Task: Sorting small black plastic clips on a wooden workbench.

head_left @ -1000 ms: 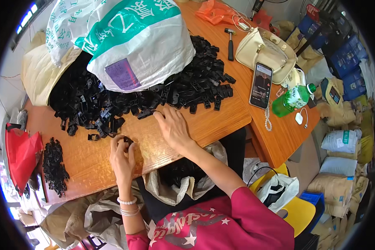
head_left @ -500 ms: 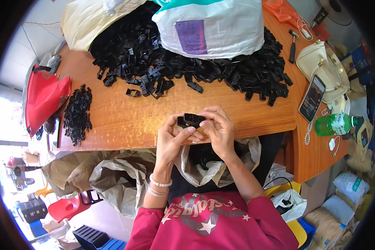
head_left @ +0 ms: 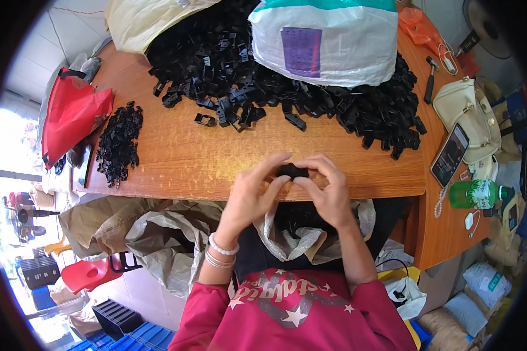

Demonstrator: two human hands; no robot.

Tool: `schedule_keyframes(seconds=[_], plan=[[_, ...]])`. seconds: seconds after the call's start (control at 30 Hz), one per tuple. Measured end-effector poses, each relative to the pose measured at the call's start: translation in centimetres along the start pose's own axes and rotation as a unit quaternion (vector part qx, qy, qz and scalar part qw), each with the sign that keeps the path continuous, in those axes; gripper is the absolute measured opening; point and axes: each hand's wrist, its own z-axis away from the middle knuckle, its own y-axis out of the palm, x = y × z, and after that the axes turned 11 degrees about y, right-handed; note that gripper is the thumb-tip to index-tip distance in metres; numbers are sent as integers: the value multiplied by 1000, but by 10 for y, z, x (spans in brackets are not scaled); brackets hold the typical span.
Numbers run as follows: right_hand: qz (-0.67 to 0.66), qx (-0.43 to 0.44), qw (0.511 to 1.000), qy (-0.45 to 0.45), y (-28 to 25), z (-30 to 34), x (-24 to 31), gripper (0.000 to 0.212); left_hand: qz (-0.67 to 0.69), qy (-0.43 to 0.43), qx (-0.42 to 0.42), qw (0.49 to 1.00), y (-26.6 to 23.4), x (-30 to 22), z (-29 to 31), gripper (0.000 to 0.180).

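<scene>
A small black plastic part [head_left: 291, 171] sits between both my hands at the near edge of the wooden table [head_left: 181, 158]. My left hand [head_left: 253, 190] pinches its left end and my right hand [head_left: 329, 188] pinches its right end. A large heap of similar black plastic parts [head_left: 263, 88] spreads across the far half of the table. A smaller pile of thin black pieces [head_left: 119, 143] lies at the left. Below my hands an open grey sack [head_left: 298, 234] hangs at my lap, with dark parts inside.
A white woven sack [head_left: 325, 38] lies on the heap, a cream sack [head_left: 152, 20] beside it. A red bag [head_left: 70, 114] is at the far left. On the right side are a hammer [head_left: 430, 79], cream handbag [head_left: 471, 114], phone [head_left: 449, 155] and green bottle [head_left: 477, 194].
My right hand left the heap and came back to my left hand at the table's edge. Both hands now hold one black part together, fingers closer around it.
</scene>
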Motion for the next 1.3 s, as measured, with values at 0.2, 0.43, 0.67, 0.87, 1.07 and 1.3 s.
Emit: schedule_keyframes(seconds=[0.2, 0.43, 0.67, 0.87, 1.07, 1.3], plan=[[52, 113, 990, 65, -24, -20, -3, 16, -270, -27, -164, 948, -22, 57, -49, 35], [342, -138, 929, -33, 8, -76, -29, 25, -250, -42, -125, 959, -18, 63, -49, 20], [-57, -65, 991, 106, 23, -49, -21, 29, 240, -181, -161, 940, -16, 24, -9, 59], [-268, -20, 960, 80, 31, -11, 0, 26, 352, -203, -137, 903, -9, 10, 0, 42], [-222, -33, 974, -13, 29, -11, -3, 25, 337, -180, -95, 919, -14, -3, 6, 16], [-215, 13, 977, -8, 27, -11, -1, 25, 189, -137, -84, 969, -12, -18, 7, 20]])
